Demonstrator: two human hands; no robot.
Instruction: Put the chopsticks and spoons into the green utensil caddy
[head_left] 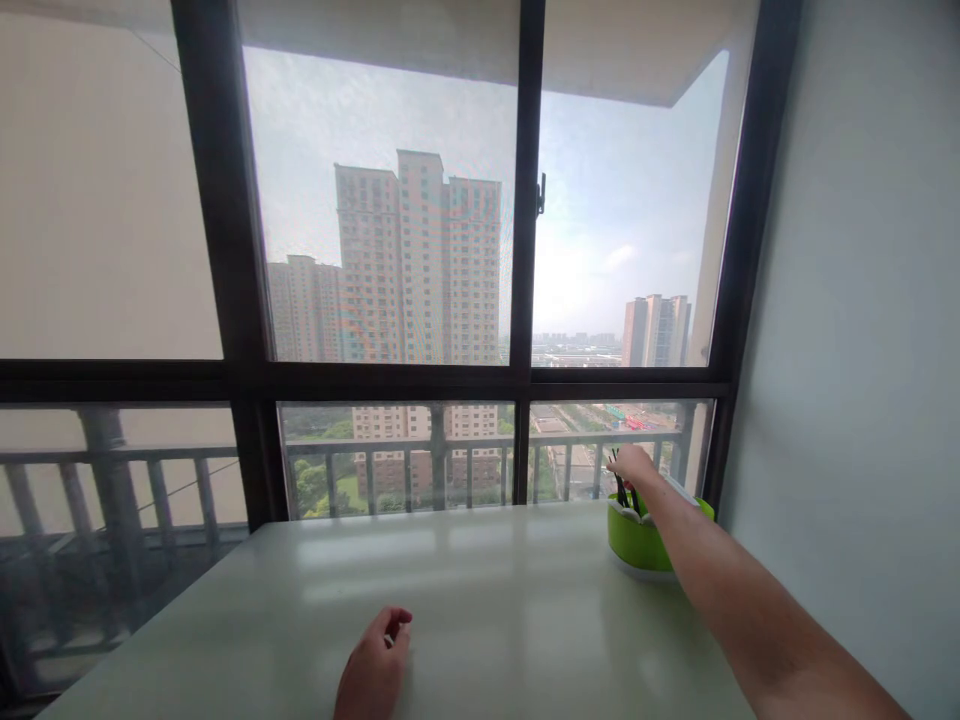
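Note:
A bright green container [637,540] with a pale scalloped rim and a whitish base stands at the far right of the table [480,600]. Thin black sticks [619,490], perhaps pens, poke up from its left part. My right hand [635,466] reaches over the container, fingers bent down and closed at the top of these sticks; the fingertips are partly hidden. My right forearm covers the container's right side. Near the front edge of the view, my left hand [375,660] rests over the table, loosely curled, with a gap between thumb and forefinger and nothing in it.
A dark-framed window [390,382] runs along the table's far edge, with a railing [420,445] and tall buildings outside. On the right, a pale wall [847,300] rises close to the container and my right arm. The table's left edge slants away.

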